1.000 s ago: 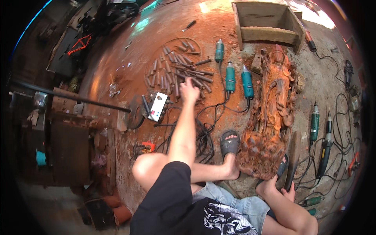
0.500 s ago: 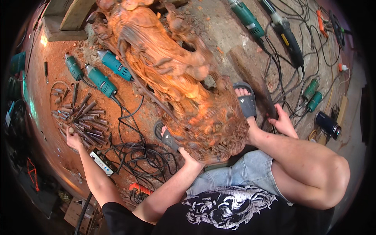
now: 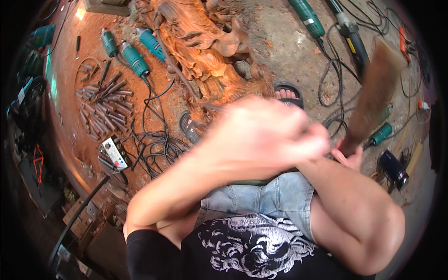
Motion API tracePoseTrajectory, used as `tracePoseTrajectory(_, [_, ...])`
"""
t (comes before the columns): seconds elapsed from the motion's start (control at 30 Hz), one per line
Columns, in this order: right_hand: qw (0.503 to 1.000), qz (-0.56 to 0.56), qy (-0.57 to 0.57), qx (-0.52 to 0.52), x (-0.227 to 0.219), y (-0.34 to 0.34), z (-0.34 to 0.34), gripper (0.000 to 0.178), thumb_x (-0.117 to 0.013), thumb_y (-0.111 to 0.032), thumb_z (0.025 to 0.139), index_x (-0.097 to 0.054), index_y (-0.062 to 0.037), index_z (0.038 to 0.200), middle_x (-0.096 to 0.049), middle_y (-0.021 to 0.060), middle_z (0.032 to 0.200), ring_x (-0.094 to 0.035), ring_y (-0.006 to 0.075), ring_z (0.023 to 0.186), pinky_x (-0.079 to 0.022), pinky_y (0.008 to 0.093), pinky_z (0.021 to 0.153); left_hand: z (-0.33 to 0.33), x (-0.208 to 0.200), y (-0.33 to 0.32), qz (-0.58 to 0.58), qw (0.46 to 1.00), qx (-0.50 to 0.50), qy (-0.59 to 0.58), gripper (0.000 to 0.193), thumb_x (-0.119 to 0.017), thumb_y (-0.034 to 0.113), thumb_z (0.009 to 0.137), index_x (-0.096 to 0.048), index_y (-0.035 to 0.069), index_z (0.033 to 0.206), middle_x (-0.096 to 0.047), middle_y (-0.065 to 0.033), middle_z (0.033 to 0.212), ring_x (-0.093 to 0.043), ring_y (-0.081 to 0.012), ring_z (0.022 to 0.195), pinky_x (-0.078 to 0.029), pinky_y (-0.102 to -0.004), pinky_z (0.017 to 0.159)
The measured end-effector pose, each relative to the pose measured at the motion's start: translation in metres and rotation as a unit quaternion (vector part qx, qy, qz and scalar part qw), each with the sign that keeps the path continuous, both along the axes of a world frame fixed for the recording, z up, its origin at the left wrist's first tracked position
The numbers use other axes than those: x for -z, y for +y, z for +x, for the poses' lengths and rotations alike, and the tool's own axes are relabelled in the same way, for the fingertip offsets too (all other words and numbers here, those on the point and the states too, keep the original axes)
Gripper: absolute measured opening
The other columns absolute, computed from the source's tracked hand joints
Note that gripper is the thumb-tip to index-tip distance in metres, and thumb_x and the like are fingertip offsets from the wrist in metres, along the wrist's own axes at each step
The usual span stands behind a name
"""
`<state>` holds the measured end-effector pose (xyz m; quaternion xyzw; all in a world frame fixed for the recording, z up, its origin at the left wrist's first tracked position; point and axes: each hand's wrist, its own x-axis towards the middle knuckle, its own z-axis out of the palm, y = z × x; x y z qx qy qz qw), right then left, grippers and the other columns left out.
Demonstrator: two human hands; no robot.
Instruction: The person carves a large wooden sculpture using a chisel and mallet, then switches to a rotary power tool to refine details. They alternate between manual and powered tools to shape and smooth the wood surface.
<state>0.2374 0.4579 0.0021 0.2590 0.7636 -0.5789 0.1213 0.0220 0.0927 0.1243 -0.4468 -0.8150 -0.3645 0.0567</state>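
My left hand (image 3: 273, 135) is raised across the near end of the carved wooden sculpture (image 3: 200, 51). It is blurred, its fingers curled closed; what they may hold does not show. Lower right, my right hand (image 3: 349, 156) grips the narrow end of a long brown wooden mallet (image 3: 375, 84), which tilts up and away, its thick end blurred. The orange-brown sculpture lies between my sandalled feet, its near part hidden behind my left hand and forearm. To the left, a heap of chisels (image 3: 107, 102) is fanned out on the dusty floor.
Teal power tools (image 3: 135, 58) lie left of the sculpture. A white power strip (image 3: 114, 154) sits near tangled black cables (image 3: 156, 147). Beyond my right hand are a green grinder (image 3: 308, 18), a black power tool (image 3: 352, 44), more cords and a dark cylindrical flask (image 3: 393, 169).
My left hand has left the chisel heap and swung right, in front of the sculpture. My right hand has lifted the mallet from low beside my foot. The view has shifted.
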Motion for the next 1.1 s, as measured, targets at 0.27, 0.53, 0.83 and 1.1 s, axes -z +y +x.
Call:
tracePoseTrajectory(0.27, [0.991, -0.09, -0.046, -0.086, -0.036, 0.008, -0.066, 0.079, -0.092, -0.004, 0.074, -0.051, 0.0022, 0.141, -0.068, 0.0104, 0.113, -0.067, 0.0171, 0.099, -0.054, 0.0315, 0.086, 0.026, 0.078, 0.047, -0.061, 0.997, 0.041, -0.017, 0.024, -0.071, 0.025, 0.074, -0.065, 0.016, 0.095, -0.058, -0.0001, 0.085, -0.058, -0.0208, 0.086, -0.046, -0.0372, 0.078])
tracePoseTrajectory(0.53, [0.991, -0.002, -0.002, -0.136, -0.022, 0.009, -0.066, 0.077, -0.091, 0.003, 0.072, -0.054, -0.0002, 0.14, -0.067, 0.0083, 0.126, -0.065, 0.0186, 0.114, -0.052, 0.0341, 0.099, 0.02, 0.084, 0.044, -0.045, 0.997, -0.056, -0.01, 0.014, -0.077, 0.026, 0.076, -0.069, 0.015, 0.075, -0.058, 0.0024, 0.075, -0.056, -0.0185, 0.081, -0.043, -0.0367, 0.072])
tracePoseTrajectory(0.83, [0.984, 0.052, 0.005, -0.17, -0.057, 0.001, -0.102, 0.08, -0.086, 0.005, 0.077, -0.046, -0.0004, 0.147, -0.063, 0.0101, 0.131, -0.063, 0.0195, 0.117, -0.051, 0.034, 0.1, 0.006, 0.076, 0.055, -0.034, 0.992, -0.115, -0.034, 0.008, -0.072, 0.02, 0.074, -0.071, 0.012, 0.074, -0.063, -0.0017, 0.068, -0.062, -0.021, 0.074, -0.046, -0.0378, 0.067])
tracePoseTrajectory(1.1, [0.855, 0.326, 0.268, -0.303, -0.022, 0.017, -0.134, 0.056, -0.08, -0.002, 0.083, -0.056, -0.0008, 0.133, -0.066, 0.0139, 0.125, -0.062, 0.0246, 0.116, -0.05, 0.0365, 0.099, -0.01, 0.061, 0.048, -0.015, 0.988, -0.125, -0.085, 0.023, -0.081, 0.018, 0.06, -0.063, 0.014, 0.074, -0.063, -0.0009, 0.069, -0.066, -0.0236, 0.075, -0.051, -0.039, 0.066])
